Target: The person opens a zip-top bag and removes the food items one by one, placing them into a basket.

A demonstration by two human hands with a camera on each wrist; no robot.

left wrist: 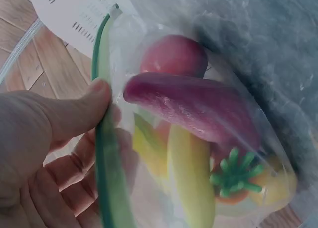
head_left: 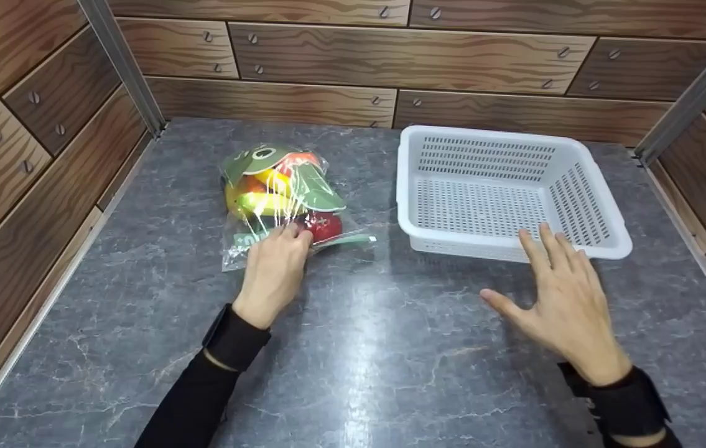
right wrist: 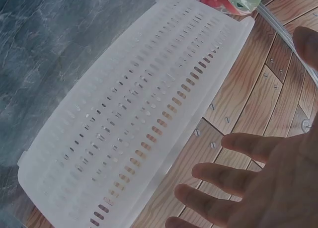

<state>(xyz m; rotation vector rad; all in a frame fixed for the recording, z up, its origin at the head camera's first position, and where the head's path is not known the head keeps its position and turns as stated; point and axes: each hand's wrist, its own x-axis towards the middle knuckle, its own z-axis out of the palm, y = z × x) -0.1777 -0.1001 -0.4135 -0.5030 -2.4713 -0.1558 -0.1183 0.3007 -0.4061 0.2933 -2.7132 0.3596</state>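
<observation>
A clear zip bag (head_left: 265, 214) with a green print and a green zip strip (left wrist: 102, 153) lies on the left of the table. Toy-like fruit and vegetables fill it: a red round fruit (left wrist: 174, 55), a long purple piece (left wrist: 191, 105), a banana-shaped yellow piece (left wrist: 189, 173) and one with a spiky green top (left wrist: 236, 173). My left hand (head_left: 277, 264) pinches the bag's zip edge, thumb on the near side, fingers behind. Over the front rim of a white perforated basket (head_left: 412, 211), my right hand (head_left: 567, 298) is spread with its fingers extended, holding nothing.
The basket stands right of the bag, with nothing in it. Wood-patterned panels (head_left: 415, 59) wall the grey marbled table (head_left: 353, 348) at the back and both sides, with metal posts (head_left: 125, 68) in the corners.
</observation>
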